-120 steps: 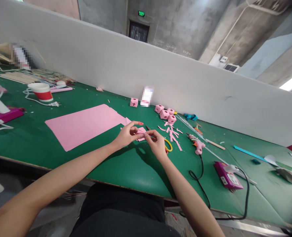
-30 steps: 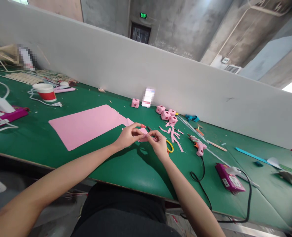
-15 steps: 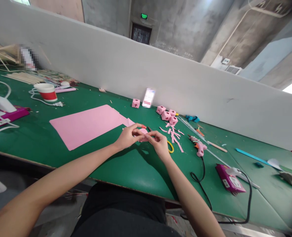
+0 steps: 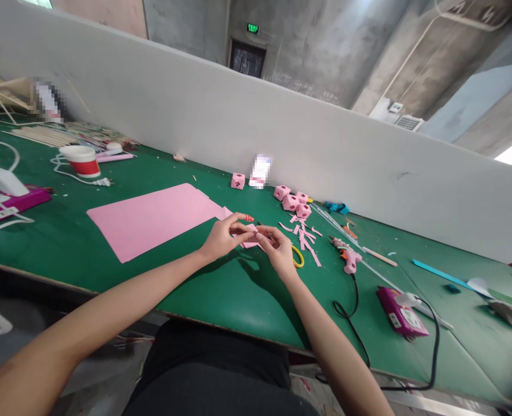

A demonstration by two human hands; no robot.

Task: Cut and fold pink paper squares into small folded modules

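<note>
Between my two hands is a small piece of pink paper point(image 4: 251, 243), pinched at its upper edge. My left hand point(image 4: 223, 236) grips it with thumb and fingertips; one raised finger has a red wrap on its tip. My right hand point(image 4: 278, 248) pinches the same piece from the other side, its fingertips meeting the left ones. Scissors with a yellow handle point(image 4: 298, 256) lie partly hidden behind my right hand. A large pink sheet point(image 4: 152, 222) rests flat on the green table, left of my hands.
Several folded pink paper shapes point(image 4: 290, 202) and cut pink strips point(image 4: 305, 237) lie beyond my right hand. A pink glue gun point(image 4: 351, 261) with a black cord is further right, near a purple power strip point(image 4: 402, 312). A paper cup point(image 4: 81, 162) stands at the left. A grey partition point(image 4: 173, 110) borders the table.
The pink piece has been turned or bent slightly between my fingertips and now shows a different outline. Both hands keep nearly the same place.
</note>
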